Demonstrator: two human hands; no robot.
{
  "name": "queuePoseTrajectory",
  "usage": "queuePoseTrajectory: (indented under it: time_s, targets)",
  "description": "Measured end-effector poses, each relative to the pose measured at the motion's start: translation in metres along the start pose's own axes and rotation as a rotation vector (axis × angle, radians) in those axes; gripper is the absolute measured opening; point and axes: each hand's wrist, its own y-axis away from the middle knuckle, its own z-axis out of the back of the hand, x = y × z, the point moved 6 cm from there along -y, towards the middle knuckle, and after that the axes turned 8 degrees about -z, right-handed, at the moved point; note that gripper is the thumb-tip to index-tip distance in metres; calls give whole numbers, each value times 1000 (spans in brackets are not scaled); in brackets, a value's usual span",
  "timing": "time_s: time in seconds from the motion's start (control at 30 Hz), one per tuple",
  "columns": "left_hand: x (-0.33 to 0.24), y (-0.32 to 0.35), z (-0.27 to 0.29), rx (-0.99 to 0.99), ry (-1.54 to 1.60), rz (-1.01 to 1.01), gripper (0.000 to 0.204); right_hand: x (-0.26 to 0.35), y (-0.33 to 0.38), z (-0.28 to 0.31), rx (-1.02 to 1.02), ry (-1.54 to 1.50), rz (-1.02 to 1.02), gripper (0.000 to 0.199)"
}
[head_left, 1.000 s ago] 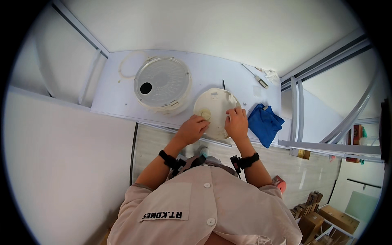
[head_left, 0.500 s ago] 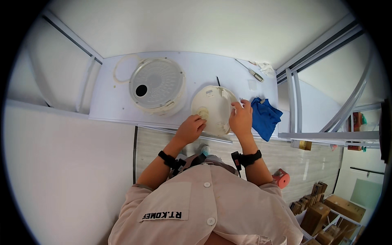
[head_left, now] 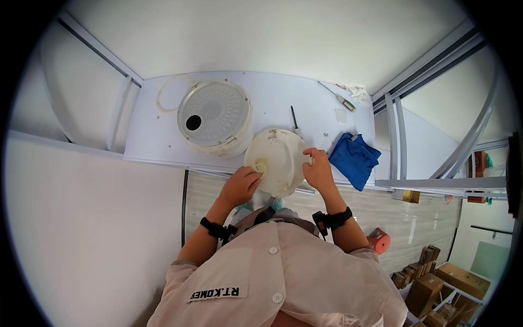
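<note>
A cream, shallow round cover (head_left: 281, 169) is tipped up at the near edge of the table, its hollow side facing me. At its left rim, my left hand (head_left: 241, 186) has thumb and fingers closed on a small pale ring-shaped piece (head_left: 260, 165) lying against the cover. My right hand (head_left: 320, 169) is curled around the cover's right rim, fingertips pinched together there. Behind the cover lies a screwdriver (head_left: 294, 117) with a dark shaft. To the left stands a round cream appliance body (head_left: 215, 117) with a clear ribbed top and a black round hole.
A blue cloth (head_left: 355, 159) lies right of my right hand. Farther back are another screwdriver (head_left: 339, 98) and a crumpled white tissue (head_left: 357, 94). A thin cream ring (head_left: 159, 98) rests at the far left. Metal frame posts (head_left: 395, 141) bound the right side; cardboard boxes (head_left: 425, 291) stand beyond.
Both hands have drawn the cover toward me and slightly left, and tilted it, uncovering more of the screwdriver behind. My right hand has moved from open fingers to gripping the rim.
</note>
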Motion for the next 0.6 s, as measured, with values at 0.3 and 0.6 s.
queuePoseTrajectory:
  time_s: [0.3, 0.6]
  targets:
    - [10, 7, 4, 10, -16, 22, 13, -43, -16, -14, 366, -726, -585, 49]
    - [10, 5, 4, -7, -22, 14, 11, -40, -21, -16, 330, -727, -604, 54]
